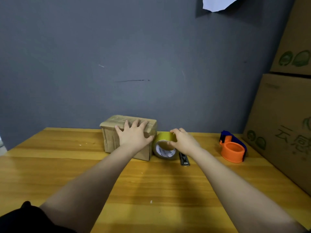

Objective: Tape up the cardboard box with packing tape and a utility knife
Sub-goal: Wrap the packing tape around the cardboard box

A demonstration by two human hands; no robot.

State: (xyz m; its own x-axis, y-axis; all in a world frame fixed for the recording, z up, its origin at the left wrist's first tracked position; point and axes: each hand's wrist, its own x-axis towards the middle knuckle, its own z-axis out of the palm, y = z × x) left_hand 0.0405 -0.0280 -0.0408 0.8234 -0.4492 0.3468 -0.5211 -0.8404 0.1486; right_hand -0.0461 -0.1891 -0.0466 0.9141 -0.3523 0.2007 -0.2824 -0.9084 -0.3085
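Note:
A small cardboard box [111,140] stands on the wooden table [67,165] near the grey wall. My left hand [133,134] lies flat on its top with fingers spread. Right beside the box a roll of yellowish packing tape [164,149] stands on edge. My right hand [182,140] grips the roll from above, thumb at the core's rim. A dark utility knife [184,159] lies on the table just right of the roll, partly hidden under my right wrist.
An orange and blue tape dispenser [233,147] sits at the right of the table. Large stacked cardboard cartons [282,115] with green print rise along the right edge. The grey wall [117,64] closes the far side.

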